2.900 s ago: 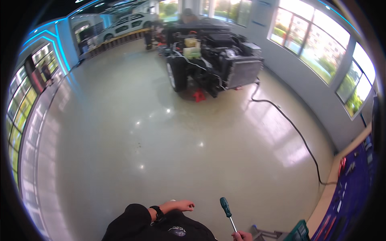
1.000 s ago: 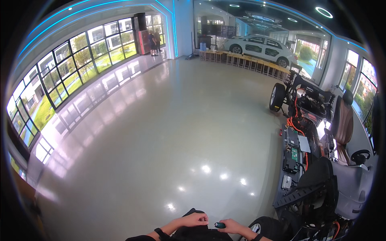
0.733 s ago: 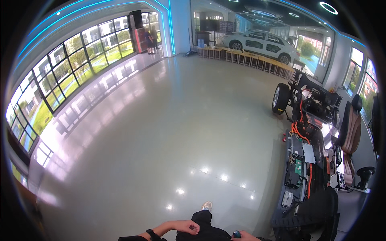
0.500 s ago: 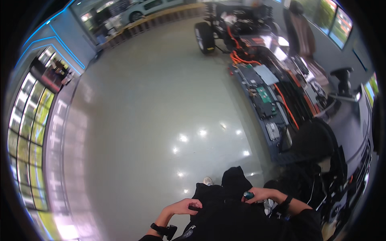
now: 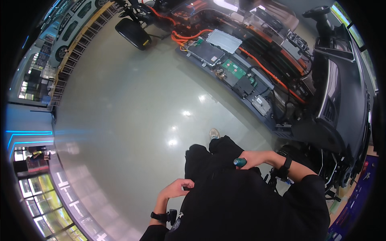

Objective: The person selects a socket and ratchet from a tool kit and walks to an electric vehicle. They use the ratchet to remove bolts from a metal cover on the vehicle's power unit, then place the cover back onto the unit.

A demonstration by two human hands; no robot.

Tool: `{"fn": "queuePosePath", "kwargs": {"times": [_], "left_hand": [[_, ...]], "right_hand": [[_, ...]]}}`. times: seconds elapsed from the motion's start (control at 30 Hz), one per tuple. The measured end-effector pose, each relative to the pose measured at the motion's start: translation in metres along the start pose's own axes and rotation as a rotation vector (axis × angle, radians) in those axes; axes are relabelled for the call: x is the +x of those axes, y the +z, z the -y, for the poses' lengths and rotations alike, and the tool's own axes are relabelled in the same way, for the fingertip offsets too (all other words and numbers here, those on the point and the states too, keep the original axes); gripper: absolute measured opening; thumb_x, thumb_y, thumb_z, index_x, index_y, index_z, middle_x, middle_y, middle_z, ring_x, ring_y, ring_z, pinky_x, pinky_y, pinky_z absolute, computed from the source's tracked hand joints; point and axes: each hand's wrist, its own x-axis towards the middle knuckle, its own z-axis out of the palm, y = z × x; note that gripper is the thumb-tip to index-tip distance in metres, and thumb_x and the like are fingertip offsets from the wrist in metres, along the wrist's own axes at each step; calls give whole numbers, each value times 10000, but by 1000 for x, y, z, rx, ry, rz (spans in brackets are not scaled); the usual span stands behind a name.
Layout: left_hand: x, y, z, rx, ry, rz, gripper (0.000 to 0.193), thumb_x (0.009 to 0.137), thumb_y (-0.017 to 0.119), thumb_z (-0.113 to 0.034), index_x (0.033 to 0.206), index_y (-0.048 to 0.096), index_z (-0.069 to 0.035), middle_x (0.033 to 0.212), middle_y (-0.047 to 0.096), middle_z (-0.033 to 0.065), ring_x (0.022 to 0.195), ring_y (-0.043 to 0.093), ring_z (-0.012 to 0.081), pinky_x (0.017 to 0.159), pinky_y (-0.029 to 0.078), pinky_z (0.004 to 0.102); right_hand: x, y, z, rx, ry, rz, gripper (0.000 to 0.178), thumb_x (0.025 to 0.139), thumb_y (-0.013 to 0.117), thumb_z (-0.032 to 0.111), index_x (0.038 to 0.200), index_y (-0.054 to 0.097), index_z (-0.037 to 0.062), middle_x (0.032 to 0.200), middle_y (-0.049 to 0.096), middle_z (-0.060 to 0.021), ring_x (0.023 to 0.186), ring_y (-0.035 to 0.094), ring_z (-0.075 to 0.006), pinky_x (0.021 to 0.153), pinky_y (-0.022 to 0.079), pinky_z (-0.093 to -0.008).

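Note:
At my right hip, my right hand is closed round a short green cylinder with a bluish-grey end. The rest of this cylinder is hidden by the fingers, so its kind is unclear. My left hand rests against the left side of my black clothing, fingers curled. Something dark shows between its thumb and fingers, too small to name. Ahead and to the right stands a cutaway car chassis with orange cables, a green circuit board and silver metal covers. Neither hand touches it.
A tyre stands at the chassis's far end. A dark car body section with a steering wheel is on the right. A purple board with tools lies at lower right. Glossy floor stretches left; yellow-topped railing runs behind it.
My view has turned right, so the chassis now sits further left and looks larger. My legs have shifted in a step. Both hands stay at my sides, the right still holding the green cylinder.

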Motion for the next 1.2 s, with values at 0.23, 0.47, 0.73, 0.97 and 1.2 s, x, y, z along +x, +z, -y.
{"fn": "queuePosePath", "kwargs": {"times": [0.23, 0.47, 0.73, 0.97, 1.2], "left_hand": [[81, -176, -75, 29, -72, 222, 136, 812, 671, 7, 911, 588, -36, 846, 583, -29, 816, 538, 88, 815, 467, 276], [135, -365, -155, 155, -110, 293, 107, 835, 665, 10, 934, 633, -15, 814, 604, -21, 780, 546, 73, 750, 470, 251], [250, -496, -263, 306, -221, 657, 47, 879, 668, -66, 881, 651, -22, 722, 597, -47, 667, 509, 28, 610, 422, 231], [315, -594, -298, 395, -408, 655, 199, 951, 653, -211, 869, 669, -31, 730, 593, -66, 691, 504, 38, 644, 427, 238], [324, -682, -289, 418, -767, 623, 253, 938, 668, -275, 1011, 720, -38, 859, 691, 6, 841, 606, 100, 840, 486, 300]], "right_hand": [[46, -96, 49, 216, 0, -198, 246, 872, 720, 226, 993, 662, 20, 834, 637, 2, 786, 558, -99, 710, 476, -287], [130, -180, 126, 503, 139, -248, 228, 853, 750, 216, 961, 658, 37, 804, 616, 21, 762, 548, -88, 706, 464, -274], [174, -178, 177, 1008, 87, -762, 178, 843, 756, 173, 923, 671, 39, 788, 625, 33, 750, 555, -74, 724, 464, -245], [215, -260, 176, 825, 196, -1066, 188, 822, 753, 192, 853, 678, 23, 737, 634, -23, 709, 571, -131, 699, 478, -296], [252, -378, 125, 36, 574, -927, 225, 735, 725, 292, 843, 695, 97, 777, 682, -164, 800, 660, -382, 726, 534, -466]]}}
